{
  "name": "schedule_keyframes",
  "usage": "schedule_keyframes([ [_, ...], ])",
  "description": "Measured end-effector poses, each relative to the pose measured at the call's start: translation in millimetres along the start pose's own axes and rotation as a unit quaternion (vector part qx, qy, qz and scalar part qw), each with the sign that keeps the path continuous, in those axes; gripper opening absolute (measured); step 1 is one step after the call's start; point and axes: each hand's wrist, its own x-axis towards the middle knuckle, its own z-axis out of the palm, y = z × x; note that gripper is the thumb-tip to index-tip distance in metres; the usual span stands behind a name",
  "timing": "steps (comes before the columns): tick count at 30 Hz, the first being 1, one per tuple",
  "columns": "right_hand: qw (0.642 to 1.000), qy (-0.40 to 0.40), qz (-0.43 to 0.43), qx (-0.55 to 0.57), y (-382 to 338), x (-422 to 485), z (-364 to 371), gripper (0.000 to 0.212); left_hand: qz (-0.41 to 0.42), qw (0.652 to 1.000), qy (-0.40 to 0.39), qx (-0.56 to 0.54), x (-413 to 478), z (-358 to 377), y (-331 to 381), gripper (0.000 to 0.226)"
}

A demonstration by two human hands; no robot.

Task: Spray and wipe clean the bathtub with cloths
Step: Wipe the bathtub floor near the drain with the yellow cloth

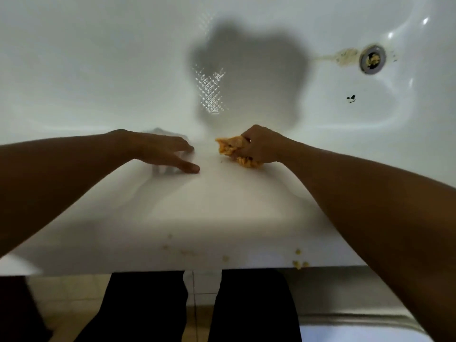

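I look down into a white bathtub [123,70] from its wide near rim [209,213]. My left hand [162,151] lies flat with straight fingers on a white cloth [162,169] at the rim's inner edge; the cloth is blurred and mostly hidden under the hand. My right hand [261,146] grips a crumpled yellow-orange cloth [232,149] on the rim just to the right, a short gap from the left hand.
Yellow crumbs [299,262] dot the rim's front edge. The drain [372,59] sits at the far right with a dirty streak [340,56] beside it and a small dark speck [351,98] below. A textured anti-slip patch [209,92] marks the tub floor. My dark-trousered legs [148,309] stand below.
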Motion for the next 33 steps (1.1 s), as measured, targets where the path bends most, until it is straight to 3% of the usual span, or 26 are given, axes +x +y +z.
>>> schedule_keyframes([
  [2, 0.997, -0.023, -0.009, -0.072, -15.7, -1.7, 0.6, 0.033, 0.009, 1.000, 0.020, 0.001, -8.0, 9.9, 2.6, 0.095],
  [4, 0.993, -0.046, -0.008, -0.110, -25.6, -4.6, -2.8, 0.036, -0.006, 0.995, 0.024, -0.100, -17.3, 16.7, 5.5, 0.079],
  [6, 0.989, -0.059, -0.002, -0.139, -34.6, -6.7, -2.0, 0.038, -0.001, 0.986, 0.033, -0.162, -23.1, 17.5, 1.5, 0.094],
  [10, 0.984, -0.047, 0.008, -0.170, -42.4, -3.6, 7.1, 0.043, -0.042, 0.984, 0.033, -0.169, -39.7, 12.9, -3.5, 0.079],
  [13, 0.986, -0.042, -0.001, -0.163, -46.7, -1.8, 10.5, 0.041, -0.055, 0.983, 0.033, -0.172, -47.5, 15.9, -13.9, 0.101],
  [17, 0.986, -0.029, -0.028, -0.164, -51.9, -1.6, 18.3, 0.043, -0.077, 0.978, 0.055, -0.188, -50.2, 16.3, -17.4, 0.074],
  [21, 0.988, -0.004, -0.022, -0.151, -53.9, -1.6, 21.2, 0.042, -0.043, 0.967, 0.055, -0.246, -49.7, 12.0, -20.2, 0.070],
  [22, 0.990, 0.001, -0.012, -0.138, -53.1, -2.9, 22.5, 0.042, -0.038, 0.959, 0.045, -0.276, -50.3, 11.3, -20.2, 0.075],
  [25, 0.999, 0.030, 0.018, -0.038, -44.1, -7.4, 19.6, 0.031, -0.021, 0.939, 0.024, -0.343, -51.7, 5.6, -24.4, 0.124],
  [26, 0.999, 0.041, 0.025, -0.009, -39.7, -10.1, 15.2, 0.026, -0.025, 0.938, 0.018, -0.345, -51.6, 2.5, -25.3, 0.124],
  [29, 0.998, 0.051, 0.033, -0.002, -29.4, -17.7, 3.1, 0.024, -0.062, 0.942, 0.017, -0.329, -53.0, -1.5, -23.2, 0.094],
  [31, 0.998, 0.042, 0.042, -0.026, -26.8, -16.8, 3.2, 0.027, -0.079, 0.947, 0.006, -0.312, -58.1, 0.8, -21.0, 0.102],
  [33, 0.997, 0.030, 0.050, -0.059, -27.5, -13.3, 9.2, 0.031, -0.083, 0.947, 0.003, -0.310, -62.2, 5.6, -15.3, 0.086],
])
